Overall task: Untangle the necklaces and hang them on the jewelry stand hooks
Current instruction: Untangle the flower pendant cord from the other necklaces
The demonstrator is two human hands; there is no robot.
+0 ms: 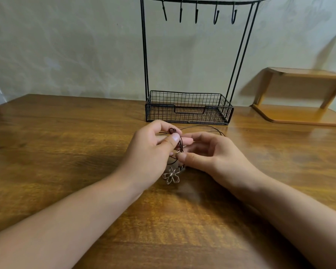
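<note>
We're mid-untangle just in front of the jewelry stand (188,105): left hand (153,150) pinches the knotted necklaces (179,144), right hand (208,152) pinches lower down. Risk: pulling apart tightens the knot; flower pendant (171,175) below could snag. Hooks (215,15) bare.

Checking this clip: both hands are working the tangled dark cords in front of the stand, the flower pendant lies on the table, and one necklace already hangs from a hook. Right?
Not quite. The head view shows every hook on the stand bare; no necklace hangs yet. The rest holds: the left hand and right hand pinch the tangled cords, and the flower pendant lies on the table.
</note>
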